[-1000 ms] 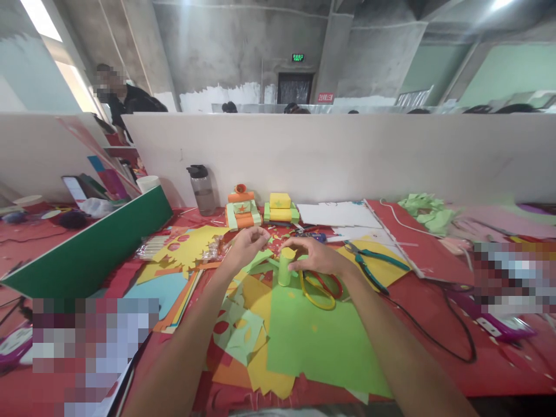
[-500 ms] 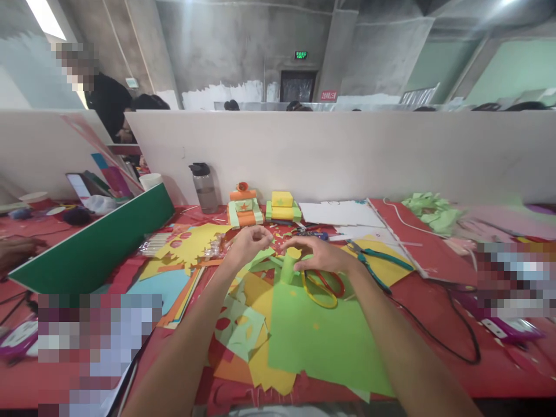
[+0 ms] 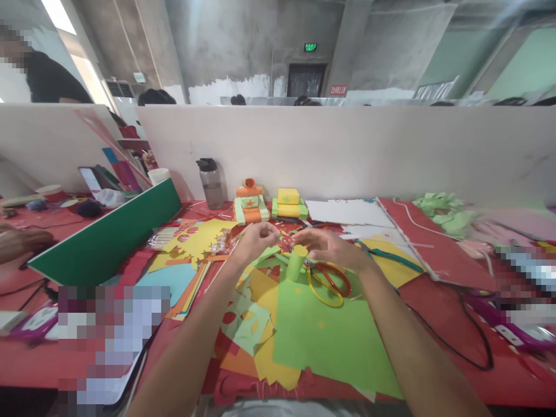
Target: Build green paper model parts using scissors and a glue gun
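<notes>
A light green paper tube point(image 3: 296, 265) with a yellow top stands upright on a large green paper sheet point(image 3: 334, 347). Just behind and to the right of it is my right hand point(image 3: 328, 248), its thumb and fingers apart and nothing visible between them. My left hand point(image 3: 259, 238) hovers to the left of the tube with the fingertips pinched together; anything in the pinch is too small to make out. Scissors with red and yellow handles point(image 3: 325, 289) lie beside the tube, partly under my right hand.
Two paper tank models, one orange point(image 3: 251, 202) and one yellow-green point(image 3: 288, 204), stand at the back near a water bottle point(image 3: 211, 184). Teal-handled pliers point(image 3: 397, 259) lie at right. A green divider point(image 3: 113, 231) stands at left, with another person's hand point(image 3: 26, 243) beyond it.
My right hand has drawn slightly away from the tube's top, its fingers apart. My left hand keeps its pinch. The view has shifted a little, and the person behind the partition has moved left.
</notes>
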A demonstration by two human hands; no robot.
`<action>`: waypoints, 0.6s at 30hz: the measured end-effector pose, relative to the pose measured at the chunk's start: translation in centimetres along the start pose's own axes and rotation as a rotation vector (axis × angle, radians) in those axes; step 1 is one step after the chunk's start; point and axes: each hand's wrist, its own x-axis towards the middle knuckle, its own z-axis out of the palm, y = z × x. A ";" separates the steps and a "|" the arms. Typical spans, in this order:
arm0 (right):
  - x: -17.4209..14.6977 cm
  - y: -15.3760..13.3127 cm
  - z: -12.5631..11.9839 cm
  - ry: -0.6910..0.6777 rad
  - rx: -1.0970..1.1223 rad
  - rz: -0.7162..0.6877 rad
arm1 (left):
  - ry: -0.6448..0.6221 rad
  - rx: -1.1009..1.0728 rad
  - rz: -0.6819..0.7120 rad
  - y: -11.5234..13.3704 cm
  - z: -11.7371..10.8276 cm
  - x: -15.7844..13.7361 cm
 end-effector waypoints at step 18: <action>2.4 -0.2 1.7 0.375 0.026 0.148 | -0.057 0.110 0.195 0.9 2.0 -0.6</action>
